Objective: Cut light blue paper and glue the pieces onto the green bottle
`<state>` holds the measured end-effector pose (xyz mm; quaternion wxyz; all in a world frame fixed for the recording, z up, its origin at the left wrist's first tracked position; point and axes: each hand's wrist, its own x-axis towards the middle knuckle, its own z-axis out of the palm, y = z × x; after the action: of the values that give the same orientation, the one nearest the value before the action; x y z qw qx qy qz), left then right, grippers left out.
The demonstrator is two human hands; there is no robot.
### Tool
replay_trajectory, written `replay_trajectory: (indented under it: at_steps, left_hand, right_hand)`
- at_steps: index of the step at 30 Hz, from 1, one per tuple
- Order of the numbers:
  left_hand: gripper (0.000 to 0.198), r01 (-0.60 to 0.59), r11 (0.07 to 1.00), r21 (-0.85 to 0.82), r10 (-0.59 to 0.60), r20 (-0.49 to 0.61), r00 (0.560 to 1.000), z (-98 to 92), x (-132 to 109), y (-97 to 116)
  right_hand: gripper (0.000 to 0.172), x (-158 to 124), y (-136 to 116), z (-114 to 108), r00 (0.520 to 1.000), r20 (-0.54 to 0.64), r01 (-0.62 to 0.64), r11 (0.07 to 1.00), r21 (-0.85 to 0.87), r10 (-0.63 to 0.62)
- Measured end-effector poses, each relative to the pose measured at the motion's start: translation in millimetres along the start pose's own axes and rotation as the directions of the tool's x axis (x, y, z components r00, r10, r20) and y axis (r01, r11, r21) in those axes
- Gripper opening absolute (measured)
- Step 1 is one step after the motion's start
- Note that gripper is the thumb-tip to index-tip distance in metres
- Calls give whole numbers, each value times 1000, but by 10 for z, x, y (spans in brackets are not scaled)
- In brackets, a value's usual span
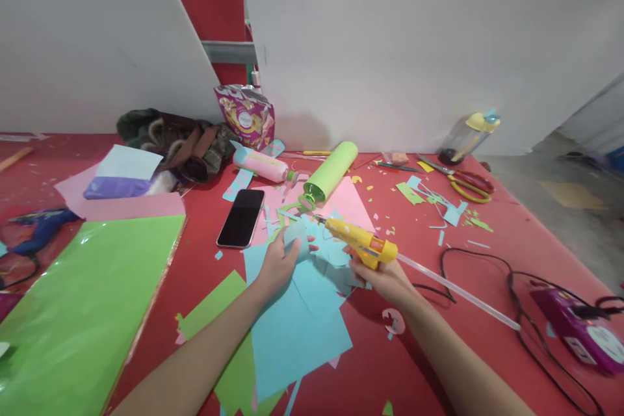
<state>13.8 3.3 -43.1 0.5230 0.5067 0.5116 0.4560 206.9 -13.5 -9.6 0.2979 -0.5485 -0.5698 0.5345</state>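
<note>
My left hand [283,257] is closed on a small piece of light blue paper [296,238], which looks curled. In my right hand [377,273] is a yellow glue gun [361,240], its nozzle pointing left toward that paper. A long clear glue stick [458,290] sticks out of the gun's back. Under both hands lie blue paper sheets [297,331], with green paper [229,299] partly beneath them. Just beyond, a green paper-wrapped bottle [334,172] lies on its side, and a pink-wrapped one [263,166] lies to its left.
A black phone [241,218] lies left of my hands. Scissors [468,185] and paper scraps are at the right, near a clear bottle [465,140]. A cable runs to a purple power strip [580,325]. A blue glue gun [41,231] and green sheets [88,312] lie left.
</note>
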Motion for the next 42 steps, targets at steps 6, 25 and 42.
replay_trajectory:
  at_steps: [6,25,42]
  left_hand:
    - [23,-43,978,204,53,-45,998,-24,13,30]
    - [29,-102,897,431,114,-2,994,-37,2,32]
    - [21,-115,924,364,135,-30,990,-32,-8,31]
  right_hand:
    - [15,-28,48,88,990,-31,128,966,-225,-138]
    - [19,-18,32,167,949,4,261,781,-568,-314]
    - [21,-21,51,168,958,-9,230,790,-569,-286]
